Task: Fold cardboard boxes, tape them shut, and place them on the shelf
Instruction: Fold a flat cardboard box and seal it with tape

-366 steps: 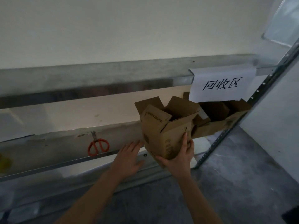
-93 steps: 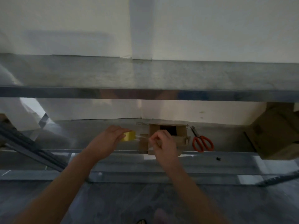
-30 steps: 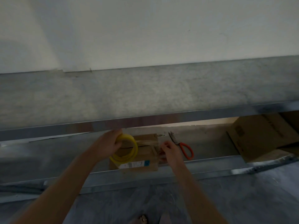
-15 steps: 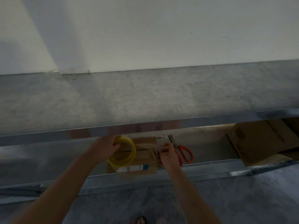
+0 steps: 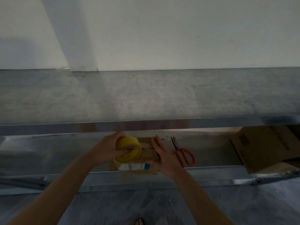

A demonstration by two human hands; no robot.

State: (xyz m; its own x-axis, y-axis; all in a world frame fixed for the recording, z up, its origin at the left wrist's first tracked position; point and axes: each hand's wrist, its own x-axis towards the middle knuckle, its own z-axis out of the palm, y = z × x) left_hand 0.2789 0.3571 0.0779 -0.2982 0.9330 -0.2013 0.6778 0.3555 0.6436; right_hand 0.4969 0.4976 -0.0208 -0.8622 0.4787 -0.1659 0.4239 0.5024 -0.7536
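Fingers (image 5: 121,153) of the left hand (image 5: 106,150) were curled round a yellow tape roll (image 5: 129,147), one reaching through its hole, gripping it over the left part of a small cardboard box (image 5: 146,170). That box sat on the lower shelf (image 5: 211,148), right at its front edge, with its top flaps folded down and a strip of tape lying along the seam. A white and blue label (image 5: 133,167) showed on its near face.

The right hand (image 5: 165,159) lay flat on the box's right end, its fingers (image 5: 156,142) straight and pressing down on the top, the thumb spread along the front edge beside the label.

Just beside that hand, red-handled scissors (image 5: 185,156) rested on the same shelf, blades pointing to the back. Farther right, well apart, stood a larger cardboard box (image 5: 263,148), tilted and jutting over the shelf's front. An upper shelf (image 5: 146,98) of grey metal spanned the view above both hands, with a pale wall (image 5: 162,30) behind it and a grey floor (image 5: 146,207) below.
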